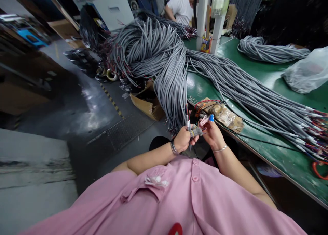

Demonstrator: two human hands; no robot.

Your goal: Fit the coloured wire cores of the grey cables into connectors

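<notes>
My left hand (182, 139) is closed around a grey cable (188, 125) in front of my body. The cable stands roughly upright, with a white band and bared red and dark wires at its top end. A worn grey cover wraps a finger of this hand, and thin coloured wires show beside it. Close by on the right, my right hand (214, 136) is pinched, a blue cap on its thumb. A small pinkish piece (204, 120) shows at its fingertips; its kind is too small to tell. The two hands nearly meet at the bench edge.
A large heap of grey cables (151, 47) hangs over the corner of the green bench (271, 76). More cables run right, ending in coloured wires. A taped cardboard piece (225, 115) lies near my right hand. A plastic bag (307, 70) and a person (180, 5) are farther back.
</notes>
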